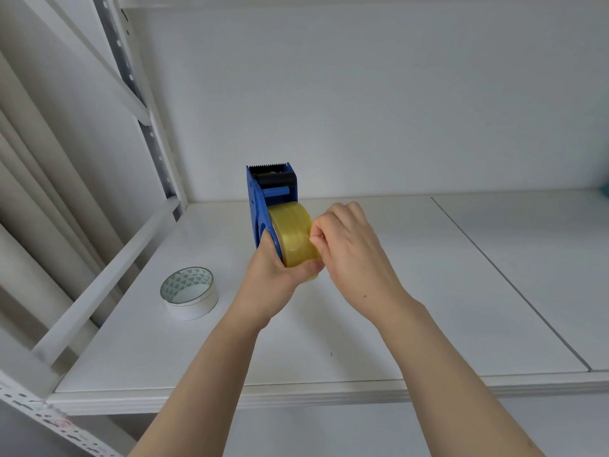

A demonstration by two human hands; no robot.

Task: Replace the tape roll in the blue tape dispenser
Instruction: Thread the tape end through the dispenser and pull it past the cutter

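A: Dispenser first. What sits in it?

B: The blue tape dispenser (263, 206) is held upright above the white shelf (362, 324), toothed blade at the top, a black roller just under the blade. A yellowish tape roll (293, 237) sits in its lower half, mounted on the right side of the blue side plate.

A: Anything else lying about?

B: One white tape roll (189, 291), flat on the shelf, down and left of the dispenser, well apart from it. Its inner core shows a pattern of small triangles.

A: Edges and room?

B: Wall close behind the dispenser. Left of it, a white rail (108, 275) runs along the shelf side, with a perforated metal post (145, 120) rising at the back corner. Right of the dispenser the shelf is bare, with a seam between two boards. The front edge runs below the forearms.

A: Grip on the left?

B: Left hand (273, 272) is closed round the bottom of the dispenser, thumb on the blue plate, fingers curling under the yellowish roll.

A: And the right?

B: Right hand (346, 245) is just right of the dispenser, fingertips pinched together against the outer face of the yellowish roll. Whether a loose tape end is caught in the pinch, I cannot tell.

A: Roll relative to both?

B: Between them, above the left palm, touching the right fingertips.
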